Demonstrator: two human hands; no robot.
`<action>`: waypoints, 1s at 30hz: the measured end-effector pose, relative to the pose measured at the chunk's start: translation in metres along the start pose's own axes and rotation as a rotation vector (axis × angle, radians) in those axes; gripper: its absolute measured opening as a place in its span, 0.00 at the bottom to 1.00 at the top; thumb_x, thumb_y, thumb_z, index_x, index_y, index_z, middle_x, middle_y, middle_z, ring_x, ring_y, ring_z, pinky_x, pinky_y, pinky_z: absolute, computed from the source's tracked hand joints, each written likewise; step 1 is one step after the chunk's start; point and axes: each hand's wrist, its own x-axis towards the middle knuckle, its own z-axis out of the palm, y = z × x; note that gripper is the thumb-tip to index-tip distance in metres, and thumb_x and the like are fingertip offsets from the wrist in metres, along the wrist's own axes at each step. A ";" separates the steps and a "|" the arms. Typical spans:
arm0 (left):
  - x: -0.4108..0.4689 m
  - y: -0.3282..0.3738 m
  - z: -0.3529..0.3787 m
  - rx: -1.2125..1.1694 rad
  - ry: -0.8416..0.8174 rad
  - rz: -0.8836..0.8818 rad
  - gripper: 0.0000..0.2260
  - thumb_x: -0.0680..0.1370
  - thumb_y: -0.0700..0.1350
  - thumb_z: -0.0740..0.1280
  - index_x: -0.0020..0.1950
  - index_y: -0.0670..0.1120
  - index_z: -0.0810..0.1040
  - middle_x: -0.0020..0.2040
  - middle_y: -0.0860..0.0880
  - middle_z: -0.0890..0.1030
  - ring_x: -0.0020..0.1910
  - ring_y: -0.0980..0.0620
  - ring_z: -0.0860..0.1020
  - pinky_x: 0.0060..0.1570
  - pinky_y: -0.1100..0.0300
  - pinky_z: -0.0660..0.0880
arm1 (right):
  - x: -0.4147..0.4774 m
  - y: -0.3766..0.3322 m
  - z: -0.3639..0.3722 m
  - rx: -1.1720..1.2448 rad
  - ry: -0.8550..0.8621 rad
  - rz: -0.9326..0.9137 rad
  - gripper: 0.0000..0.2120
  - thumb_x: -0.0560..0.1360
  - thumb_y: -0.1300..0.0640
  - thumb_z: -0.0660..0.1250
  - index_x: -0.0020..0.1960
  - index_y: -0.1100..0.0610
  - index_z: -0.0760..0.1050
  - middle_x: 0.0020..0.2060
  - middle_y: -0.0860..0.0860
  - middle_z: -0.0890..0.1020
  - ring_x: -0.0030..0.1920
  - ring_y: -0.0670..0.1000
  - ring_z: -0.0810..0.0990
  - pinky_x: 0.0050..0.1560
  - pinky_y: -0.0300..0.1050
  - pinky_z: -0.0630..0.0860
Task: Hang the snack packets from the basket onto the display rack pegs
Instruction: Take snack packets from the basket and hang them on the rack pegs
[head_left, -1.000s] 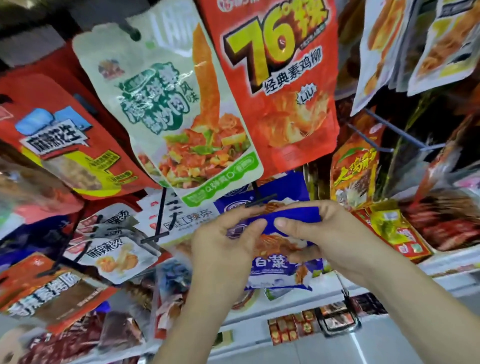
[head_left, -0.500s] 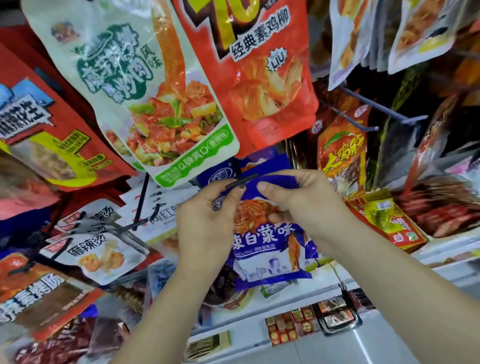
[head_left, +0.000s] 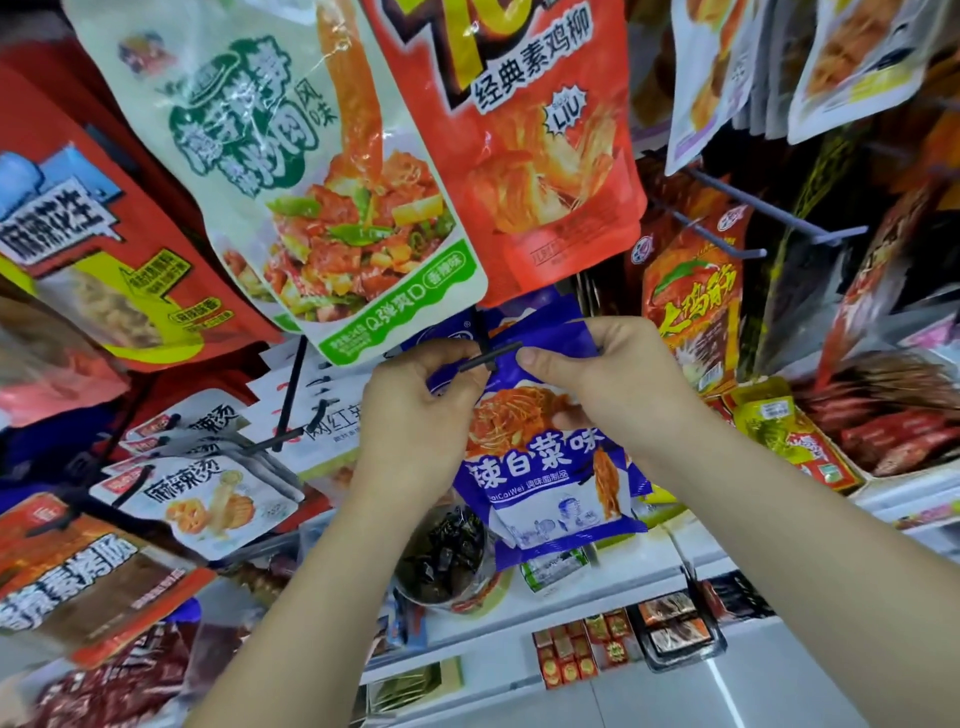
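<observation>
One purple packet (head_left: 545, 467) is pinched at top edge by left hand (head_left: 415, 410) and right hand (head_left: 602, 384), at black peg (head_left: 491, 356) tip. Threading looks unfinished; basket unseen.

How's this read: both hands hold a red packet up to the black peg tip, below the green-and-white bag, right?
One thing is off: the packet is blue-purple, not red, as the head view shows. The rest holds: left hand and right hand both hold it up to the black peg tip, below the green-and-white bag.
</observation>
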 end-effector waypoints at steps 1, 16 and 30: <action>0.000 0.000 0.000 0.038 -0.002 0.035 0.09 0.78 0.44 0.68 0.57 0.47 0.82 0.50 0.52 0.83 0.49 0.55 0.81 0.50 0.61 0.78 | 0.000 0.001 -0.001 0.001 0.011 -0.003 0.05 0.73 0.58 0.73 0.48 0.59 0.83 0.32 0.48 0.82 0.26 0.41 0.78 0.26 0.37 0.75; -0.074 -0.043 0.021 0.502 0.280 0.277 0.34 0.63 0.43 0.81 0.64 0.53 0.70 0.57 0.45 0.68 0.55 0.47 0.68 0.50 0.57 0.69 | 0.014 0.031 -0.024 -0.364 0.030 -0.006 0.51 0.57 0.42 0.81 0.73 0.43 0.57 0.64 0.48 0.73 0.59 0.55 0.79 0.50 0.59 0.81; -0.030 -0.062 0.075 0.382 0.018 0.072 0.47 0.71 0.52 0.75 0.77 0.62 0.43 0.71 0.42 0.62 0.58 0.41 0.77 0.49 0.51 0.75 | 0.032 0.044 -0.033 -0.235 -0.071 0.018 0.21 0.75 0.57 0.71 0.62 0.44 0.67 0.54 0.47 0.82 0.49 0.48 0.83 0.46 0.53 0.83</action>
